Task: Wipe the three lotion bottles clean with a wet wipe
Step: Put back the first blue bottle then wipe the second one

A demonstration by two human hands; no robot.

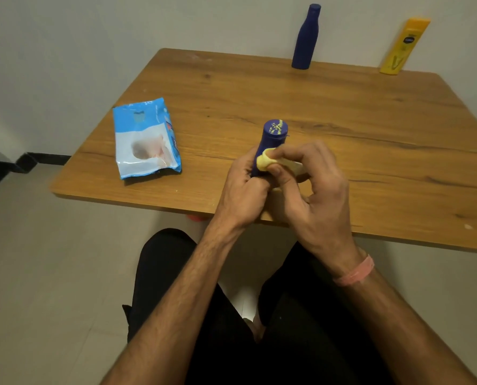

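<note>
The left hand (241,187) grips the blue bottle (269,143) upright over the bench's (343,112) near edge; the right hand (312,190) pinches a wet wipe (267,162) against its side, with the smeared cap just above.

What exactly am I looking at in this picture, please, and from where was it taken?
There is no machine here: a person wears a camera on the head, so the one picture looks forward and down at their own two bare hands. They sit at a wooden table set against a wall. The left hand grips a dark blue bottle that has yellowish bits on its top end. The right hand presses a yellow-stained wipe against the bottle's side. On the table to the left lies a blue pack of wipes. At the far edge stand a second blue bottle and a yellow bottle, both untouched. A pink band circles the right wrist.
</note>
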